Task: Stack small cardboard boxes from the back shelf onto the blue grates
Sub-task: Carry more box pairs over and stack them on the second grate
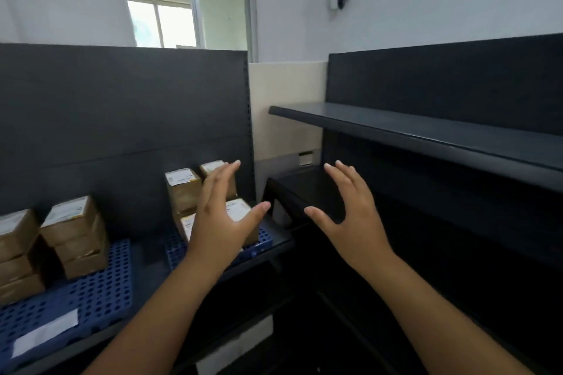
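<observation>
Both hands are raised with fingers spread and hold nothing. My left hand (224, 213) hovers in front of a stack of small cardboard boxes (183, 190) that stands on the right blue grate (262, 242); it hides part of that stack. My right hand (350, 213) is in the air further right, before a dark lower shelf. More cardboard boxes (74, 234) are piled in two stacks on the left blue grate (91, 292). All boxes carry white labels on top.
A dark back panel (122, 106) rises behind the grates. On the right a dark shelf unit (426, 131) has a bare upper board and shadowed lower levels. A white paper label (45, 332) lies on the left grate. A window is above.
</observation>
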A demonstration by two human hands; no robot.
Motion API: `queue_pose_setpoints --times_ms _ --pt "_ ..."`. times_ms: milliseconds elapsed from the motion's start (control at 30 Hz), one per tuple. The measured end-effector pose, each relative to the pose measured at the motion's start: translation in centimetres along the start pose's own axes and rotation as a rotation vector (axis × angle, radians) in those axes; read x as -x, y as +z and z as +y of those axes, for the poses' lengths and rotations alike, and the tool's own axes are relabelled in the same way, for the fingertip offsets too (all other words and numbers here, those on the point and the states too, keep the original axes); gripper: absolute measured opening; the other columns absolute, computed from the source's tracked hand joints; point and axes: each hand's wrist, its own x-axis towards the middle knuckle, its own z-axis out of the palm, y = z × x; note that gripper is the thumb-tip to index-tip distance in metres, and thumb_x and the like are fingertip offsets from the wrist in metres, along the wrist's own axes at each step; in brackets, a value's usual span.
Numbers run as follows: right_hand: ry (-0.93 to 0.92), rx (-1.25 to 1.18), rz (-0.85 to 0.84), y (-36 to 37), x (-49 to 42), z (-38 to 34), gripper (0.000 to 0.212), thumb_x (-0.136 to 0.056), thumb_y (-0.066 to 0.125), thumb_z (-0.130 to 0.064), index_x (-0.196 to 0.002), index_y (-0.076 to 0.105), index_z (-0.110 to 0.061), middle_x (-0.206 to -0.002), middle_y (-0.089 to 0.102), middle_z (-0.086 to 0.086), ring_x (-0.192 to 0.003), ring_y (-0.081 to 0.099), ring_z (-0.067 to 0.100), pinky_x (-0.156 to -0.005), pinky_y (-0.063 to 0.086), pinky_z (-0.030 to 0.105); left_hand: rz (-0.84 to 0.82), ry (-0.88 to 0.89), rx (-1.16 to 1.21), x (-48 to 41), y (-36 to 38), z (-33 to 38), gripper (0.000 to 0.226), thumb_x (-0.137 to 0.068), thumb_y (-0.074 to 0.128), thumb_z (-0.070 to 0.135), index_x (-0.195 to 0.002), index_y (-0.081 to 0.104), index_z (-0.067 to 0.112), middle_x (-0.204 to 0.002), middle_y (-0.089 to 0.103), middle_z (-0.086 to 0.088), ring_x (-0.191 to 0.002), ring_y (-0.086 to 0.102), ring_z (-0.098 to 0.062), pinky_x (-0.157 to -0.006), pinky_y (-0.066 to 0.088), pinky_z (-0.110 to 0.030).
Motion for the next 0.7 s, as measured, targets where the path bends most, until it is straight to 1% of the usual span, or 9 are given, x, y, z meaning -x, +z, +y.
queue_pose_setpoints --times_ms 67,133,167,267,333,467,533,633,700 --pt "-0.003 0.062 0.071 -4.6 1.6 -1.0 0.074 -0.08 0.067 -0.048 -0.145 0.033 -0.035 -0.156 0.025 -0.013 -0.147 0.012 0.006 -0.114 0.02 0.029 -0.038 0.082 0.058 0.2 1.2 3.9 0.076 -0.079 0.075 0.047 -0.145 0.038 0.036 -0.152 0.035 0.008 -0.14 0.03 -0.007 -0.111 0.028 -0.028" --pt "0.007 0.134 0.139 -9.4 3.3 -1.8 0.075 -0.08 0.067 -0.048 -0.145 0.033 -0.036 -0.155 0.025 -0.015 -0.146 0.014 0.006 -0.112 0.021 0.027 -0.076 0.154 0.118 0.6 2.6 8.0 0.077 -0.08 0.073 0.049 -0.145 0.035 0.037 -0.152 0.034 0.009 -0.14 0.029 -0.005 -0.11 0.027 -0.025" --pt "0.015 0.176 0.17 -11.9 4.1 -2.1 0.075 -0.08 0.067 -0.049 -0.145 0.032 -0.036 -0.154 0.025 -0.016 -0.146 0.015 0.005 -0.112 0.021 0.026 -0.09 0.185 0.152 0.9 3.4 10.1 0.077 -0.079 0.072 0.049 -0.145 0.035 0.036 -0.151 0.034 0.01 -0.14 0.03 -0.004 -0.109 0.026 -0.02" --pt "0.043 0.31 0.258 -19.5 7.1 -3.0 0.073 -0.081 0.064 -0.052 -0.145 0.032 -0.037 -0.154 0.027 -0.016 -0.145 0.016 0.003 -0.111 0.017 0.019 -0.129 0.266 0.264 2.1 5.7 16.3 0.078 -0.078 0.072 0.047 -0.146 0.035 0.033 -0.149 0.035 0.015 -0.136 0.029 0.005 -0.102 0.021 0.001" --pt "0.074 0.374 0.319 -24.9 9.3 -3.4 0.072 -0.081 0.063 -0.052 -0.144 0.033 -0.038 -0.153 0.029 -0.016 -0.144 0.018 0.002 -0.11 0.018 0.019 -0.172 0.32 0.337 3.3 7.6 20.5 0.078 -0.078 0.071 0.048 -0.146 0.035 0.032 -0.147 0.035 0.018 -0.134 0.028 0.007 -0.1 0.019 0.005" --pt "0.139 0.516 0.426 -35.6 14.2 -4.1 0.069 -0.083 0.062 -0.053 -0.144 0.033 -0.037 -0.152 0.031 -0.013 -0.142 0.023 0.005 -0.113 0.024 0.028 -0.254 0.421 0.478 6.4 11.5 29.1 0.079 -0.076 0.066 0.053 -0.146 0.032 0.037 -0.147 0.032 0.021 -0.135 0.026 0.01 -0.101 0.021 -0.002" --pt "0.173 0.604 0.472 -41.0 16.9 -4.3 0.068 -0.084 0.061 -0.053 -0.144 0.033 -0.038 -0.151 0.032 -0.011 -0.141 0.024 0.005 -0.113 0.024 0.028 -0.304 0.443 0.563 8.3 13.5 33.7 0.077 -0.077 0.067 0.053 -0.144 0.03 0.044 -0.144 0.029 0.027 -0.134 0.025 0.012 -0.101 0.023 -0.006" --pt "0.218 0.713 0.518 -49.0 20.5 -4.3 0.066 -0.086 0.06 -0.053 -0.144 0.032 -0.037 -0.151 0.034 -0.009 -0.14 0.024 0.005 -0.111 0.022 0.024 -0.395 0.444 0.694 11.1 16.9 40.4 0.076 -0.076 0.068 0.055 -0.141 0.03 0.051 -0.136 0.025 0.041 -0.134 0.03 0.007 -0.104 0.027 -0.017" --pt "0.253 0.742 0.538 -54.2 22.7 -3.9 0.065 -0.086 0.06 -0.052 -0.143 0.035 -0.034 -0.148 0.037 -0.007 -0.139 0.028 0.008 -0.113 0.026 0.029 -0.456 0.414 0.753 12.7 19.4 44.9 0.077 -0.075 0.068 0.057 -0.142 0.031 0.051 -0.136 0.024 0.042 -0.134 0.034 0.001 -0.103 0.03 -0.022"
